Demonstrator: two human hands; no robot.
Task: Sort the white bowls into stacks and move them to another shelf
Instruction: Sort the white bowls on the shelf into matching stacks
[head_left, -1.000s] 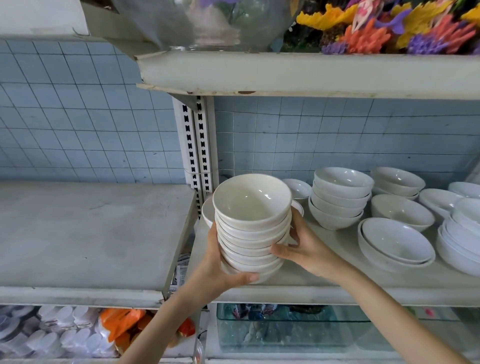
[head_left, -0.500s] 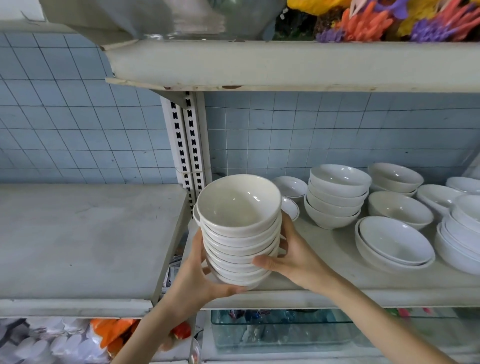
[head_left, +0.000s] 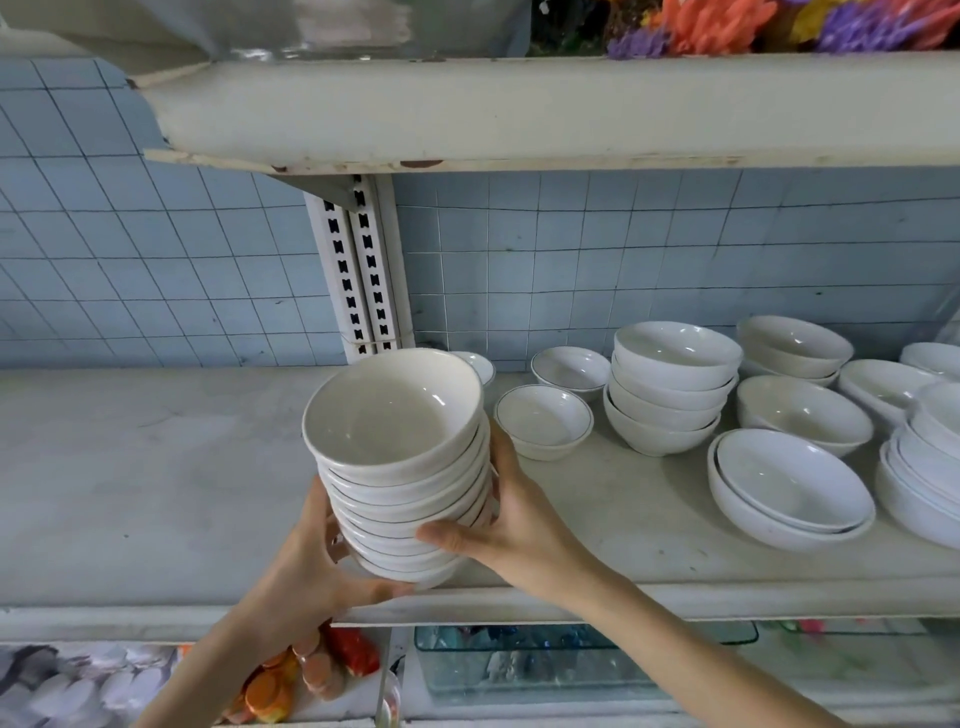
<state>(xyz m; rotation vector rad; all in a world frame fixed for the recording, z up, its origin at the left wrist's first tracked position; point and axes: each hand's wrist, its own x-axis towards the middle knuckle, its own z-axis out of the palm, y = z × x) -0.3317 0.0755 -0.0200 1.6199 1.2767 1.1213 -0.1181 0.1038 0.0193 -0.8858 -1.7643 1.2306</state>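
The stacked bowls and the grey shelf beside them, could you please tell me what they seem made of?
The stack of bowls looks like glazed ceramic, possibly melamine: glossy white with sharp highlights. The grey shelf seems painted metal: matte, scuffed.

bowl stack (head_left: 400, 467) between left hand (head_left: 306, 566) and right hand (head_left: 519, 525) at shelf front, left shelf (head_left: 130, 467) to its left, single bowl (head_left: 544, 421) just right, four-bowl stack (head_left: 672, 395) further right on right shelf (head_left: 623, 519)
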